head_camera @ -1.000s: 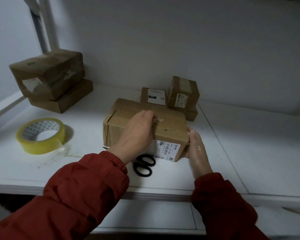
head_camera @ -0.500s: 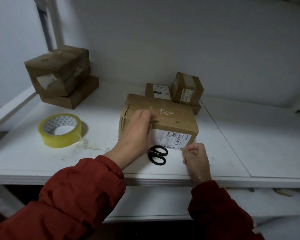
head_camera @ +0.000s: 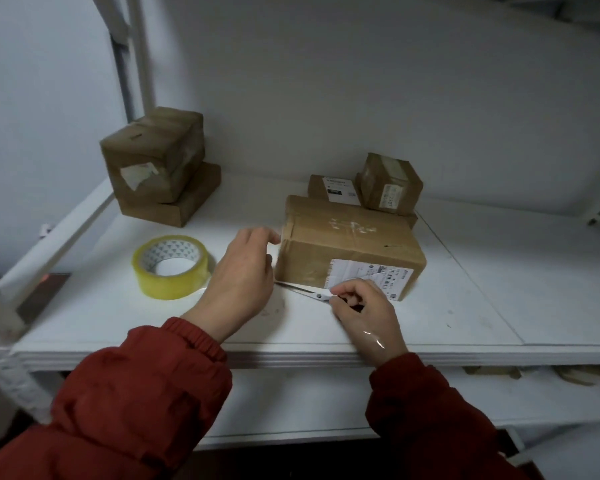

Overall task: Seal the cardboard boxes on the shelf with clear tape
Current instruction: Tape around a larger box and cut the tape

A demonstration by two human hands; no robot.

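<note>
On shelf front, head view: person is working at the white shelf (head_camera: 465, 306), with the middle cardboard box (head_camera: 347, 247) sitting front-centre.
Right hand (head_camera: 364, 308): is curling round the handles of the scissors (head_camera: 302, 291), blades pointing left along the box's front foot; likely readying a tape cut.
Left hand (head_camera: 243, 275): is hovering with fingers loose, holding nothing, just beside the box's left end; contact unclear.
Tape roll (head_camera: 170, 266): is lying flat left of that hand, probably parked within reach.
Stacked boxes (head_camera: 153, 168): are sitting back left, apart from the work spot.
Small boxes (head_camera: 388, 185): are waiting behind the middle box.
Surface, room: shelf is showing scuffs; white wall (head_camera: 361, 81) is closing off the back; dim light.
</note>
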